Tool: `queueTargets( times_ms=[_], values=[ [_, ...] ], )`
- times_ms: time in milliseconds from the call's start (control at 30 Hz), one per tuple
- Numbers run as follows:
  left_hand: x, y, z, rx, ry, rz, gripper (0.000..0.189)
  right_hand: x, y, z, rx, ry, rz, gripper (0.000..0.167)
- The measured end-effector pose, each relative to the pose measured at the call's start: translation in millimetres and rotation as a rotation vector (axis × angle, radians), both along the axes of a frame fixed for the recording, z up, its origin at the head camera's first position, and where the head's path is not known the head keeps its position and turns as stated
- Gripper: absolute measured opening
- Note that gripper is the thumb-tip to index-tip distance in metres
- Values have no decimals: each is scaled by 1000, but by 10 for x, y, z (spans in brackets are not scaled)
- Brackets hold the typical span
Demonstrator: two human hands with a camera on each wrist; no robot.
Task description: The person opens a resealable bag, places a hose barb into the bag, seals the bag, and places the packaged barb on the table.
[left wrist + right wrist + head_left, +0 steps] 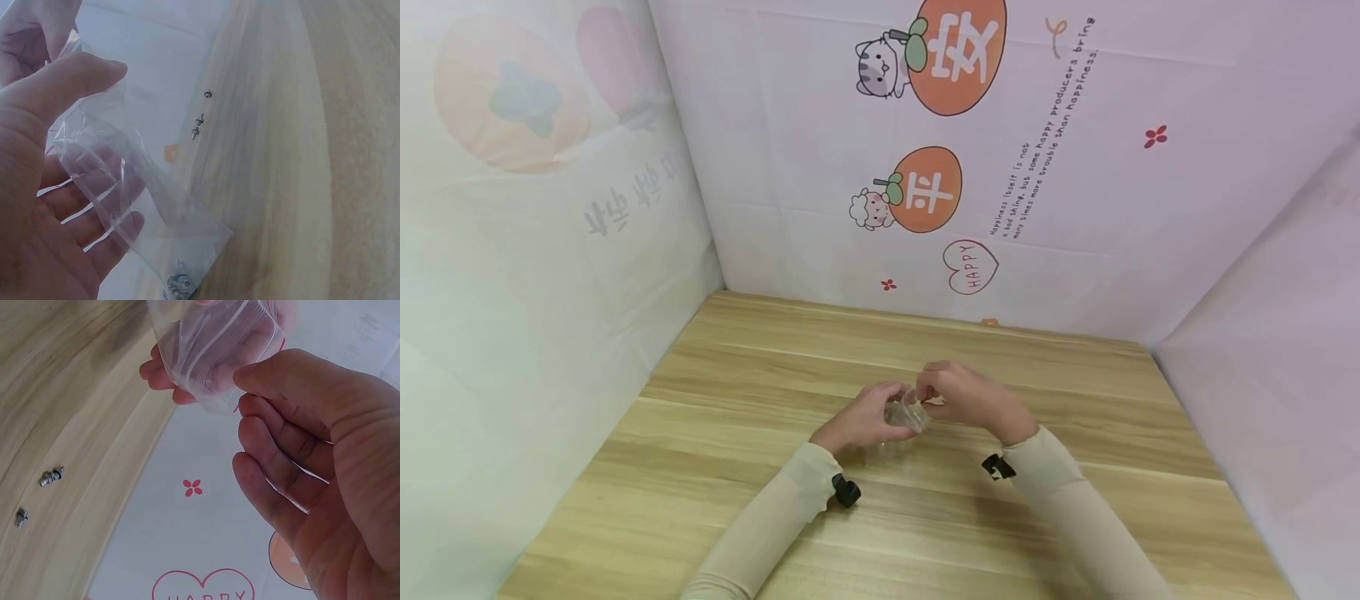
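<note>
My left hand (867, 414) holds a clear zip bag (178, 212), thumb on one side and fingers spread behind the plastic. Small metal fasteners (180, 284) lie in the bag's bottom corner, which hangs toward the lower part of the left wrist view. At the bag's mouth is my right hand (966, 398). Its thumb and forefinger pinch the red-lined rim in the right wrist view, while the other fingers curl loosely below. The zip strip (212, 344) runs just beneath that rim.
Several small metal bolts (51, 476) lie loose on the wooden table (760, 367). White printed cloth (805, 150) stands behind the table and along both sides. Each sleeve carries a black wrist mount (847, 490).
</note>
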State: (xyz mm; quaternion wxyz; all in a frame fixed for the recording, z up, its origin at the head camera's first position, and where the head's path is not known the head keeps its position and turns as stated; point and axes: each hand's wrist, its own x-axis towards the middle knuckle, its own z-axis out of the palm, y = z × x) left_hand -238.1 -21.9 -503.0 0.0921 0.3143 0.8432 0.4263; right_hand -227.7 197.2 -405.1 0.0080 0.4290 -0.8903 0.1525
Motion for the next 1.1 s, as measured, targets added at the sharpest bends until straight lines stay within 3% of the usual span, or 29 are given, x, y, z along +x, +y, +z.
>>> queueTargets(
  times_ms=[200,500,733,1100],
  values=[
    [10,4,16,1,-1,1,51,-6,-28,-54,-45,-34,4,12],
    [7,14,-9,13,-6,-3,53,-19,28,-59,-70,-11,16,11],
    [-10,15,-5,27,-6,-2,48,-41,157,32,-29,30,-36,14],
    [11,21,0,-10,-2,18,58,-15,460,-7,30,11,-113,17]
  ],
)
